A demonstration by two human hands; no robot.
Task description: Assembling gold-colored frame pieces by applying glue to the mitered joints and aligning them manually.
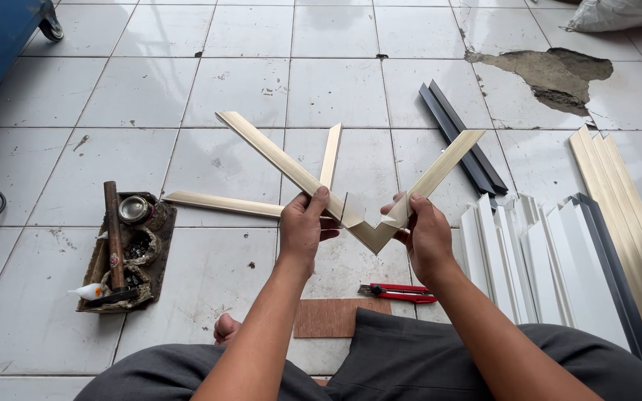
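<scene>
I hold two beige moulding strips joined into a V-shaped corner (371, 234) above the tiled floor. My left hand (305, 223) grips the left strip (276, 157) near the joint. My right hand (423, 232) grips the right strip (443, 169) near the joint. A pale piece of tape or paper (353, 212) covers the inside of the corner between my thumbs. Two more beige strips (221, 203) lie on the floor behind the joint, one flat and one angled upward.
A red utility knife (397, 292) and a small brown board (332, 318) lie by my knees. White, dark and beige mouldings (559, 260) are stacked at right, dark strips (458, 137) behind. A dirty tray (94, 271) with glue and a hammer sits at left. Broken tile patch (551, 78) at far right.
</scene>
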